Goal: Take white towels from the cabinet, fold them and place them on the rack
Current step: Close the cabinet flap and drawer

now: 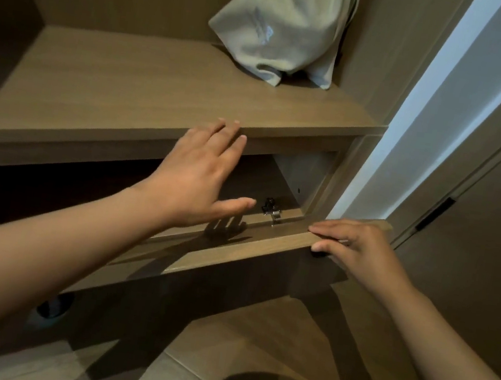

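Wooden shelf (122, 81) — grey cloth bag (281, 30) on it
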{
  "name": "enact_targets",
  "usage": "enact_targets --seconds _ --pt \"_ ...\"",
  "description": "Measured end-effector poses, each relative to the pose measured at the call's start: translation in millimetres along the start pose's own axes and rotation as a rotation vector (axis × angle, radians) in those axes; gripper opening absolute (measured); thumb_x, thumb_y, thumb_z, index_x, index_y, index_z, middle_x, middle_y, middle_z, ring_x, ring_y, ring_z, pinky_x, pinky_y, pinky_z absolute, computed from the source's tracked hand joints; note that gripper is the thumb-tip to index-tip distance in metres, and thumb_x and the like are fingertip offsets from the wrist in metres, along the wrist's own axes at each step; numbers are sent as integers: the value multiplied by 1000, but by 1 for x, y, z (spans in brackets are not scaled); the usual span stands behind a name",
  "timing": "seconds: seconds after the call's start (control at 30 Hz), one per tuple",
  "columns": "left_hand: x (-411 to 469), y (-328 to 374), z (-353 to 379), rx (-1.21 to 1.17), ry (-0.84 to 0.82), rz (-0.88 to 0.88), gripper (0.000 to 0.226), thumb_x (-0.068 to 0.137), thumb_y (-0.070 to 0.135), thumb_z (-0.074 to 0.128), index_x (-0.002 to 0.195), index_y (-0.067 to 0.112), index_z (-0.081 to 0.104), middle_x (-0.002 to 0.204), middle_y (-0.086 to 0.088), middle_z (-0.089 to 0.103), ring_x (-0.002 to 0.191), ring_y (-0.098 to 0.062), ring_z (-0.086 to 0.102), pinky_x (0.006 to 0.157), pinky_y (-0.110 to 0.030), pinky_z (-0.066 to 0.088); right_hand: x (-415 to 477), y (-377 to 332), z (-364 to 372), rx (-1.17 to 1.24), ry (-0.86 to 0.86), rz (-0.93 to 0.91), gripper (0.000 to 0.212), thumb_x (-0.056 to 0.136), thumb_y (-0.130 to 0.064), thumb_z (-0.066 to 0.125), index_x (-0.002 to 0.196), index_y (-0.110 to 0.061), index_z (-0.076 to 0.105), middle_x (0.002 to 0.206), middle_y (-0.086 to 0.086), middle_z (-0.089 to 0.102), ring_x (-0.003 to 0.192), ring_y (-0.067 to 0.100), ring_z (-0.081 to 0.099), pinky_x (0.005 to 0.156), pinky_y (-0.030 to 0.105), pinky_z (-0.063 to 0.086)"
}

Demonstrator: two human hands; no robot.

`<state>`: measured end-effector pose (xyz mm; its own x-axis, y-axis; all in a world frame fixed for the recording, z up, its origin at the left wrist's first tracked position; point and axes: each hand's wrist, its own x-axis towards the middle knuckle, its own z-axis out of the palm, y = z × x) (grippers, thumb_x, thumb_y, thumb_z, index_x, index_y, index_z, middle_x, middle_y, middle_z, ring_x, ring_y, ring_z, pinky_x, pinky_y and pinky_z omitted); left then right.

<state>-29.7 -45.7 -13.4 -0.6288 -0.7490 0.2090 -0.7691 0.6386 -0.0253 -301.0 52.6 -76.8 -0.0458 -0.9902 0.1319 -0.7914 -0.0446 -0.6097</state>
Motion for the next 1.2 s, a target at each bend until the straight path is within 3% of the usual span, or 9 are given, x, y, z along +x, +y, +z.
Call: enact_targets --seconds 0.13,0.3,0.37,0.47,0.6,0.77,0.97,1.07,1.2 --pt "5 -6 -6 -15 -40 -74 113 68 88 14 155 17 5 162 -5 8 148 -24 9 120 -51 7 18 -7 -4 5 15 18 27 79 -23 78 106 -24 76 104 -11 71 101 8 63 93 37 54" --pt "5 -14 -2 35 -38 -24 130 56 98 17 155 15 2 161 -5 10 146 -24 12 120 -49 9 41 -11 -7 -29 125 -12 41 74 -31 81 113 -31 71 107 -16 62 100 5 57 92 36 53" --pt "5 -16 2 59 -28 -10 133 55 97 33 155 16 -2 161 -3 7 147 -24 10 120 -48 7 51 -14 -7 -53 210 -14 65 71 -36 82 130 -39 56 126 -13 48 118 11 46 99 35 48" --pt "5 -19 8 118 -8 3 137 55 91 52 154 16 -6 161 -4 4 147 -24 7 119 -46 4 67 -19 -9 -137 266 -45 98 69 -36 85 148 -41 29 158 -15 16 148 16 11 113 43 22" --pt "9 -22 10 115 29 6 131 59 84 60 155 17 -1 159 -3 11 144 -24 13 117 -44 7 83 -23 -19 -292 153 -145 110 70 -40 83 154 -37 12 164 -11 0 149 10 -10 116 45 8" --pt "11 -28 7 47 74 15 110 69 74 58 154 19 17 151 0 29 137 -23 26 114 -41 16 100 -25 -24 -419 84 -175 98 77 -45 76 154 -34 16 163 -7 11 150 13 -4 121 54 2" --pt "13 -33 10 11 158 37 87 78 52 68 150 20 31 145 1 38 130 -22 34 107 -40 23 111 -21 -14 -347 295 -214 80 73 -50 77 143 -32 43 148 -4 40 141 19 30 120 54 4" --pt "15 -36 12 -31 207 39 78 78 40 73 146 23 39 142 3 43 127 -22 38 102 -41 27 120 -20 -8 -342 396 -238 71 70 -53 77 133 -29 53 130 -2 50 130 18 40 119 56 11" --pt "19 -39 13 -56 252 31 72 75 26 77 141 24 47 136 4 50 120 -24 44 94 -43 33 126 -19 4 -315 506 -246 62 70 -51 78 121 -24 58 116 0 51 116 15 41 109 58 34"
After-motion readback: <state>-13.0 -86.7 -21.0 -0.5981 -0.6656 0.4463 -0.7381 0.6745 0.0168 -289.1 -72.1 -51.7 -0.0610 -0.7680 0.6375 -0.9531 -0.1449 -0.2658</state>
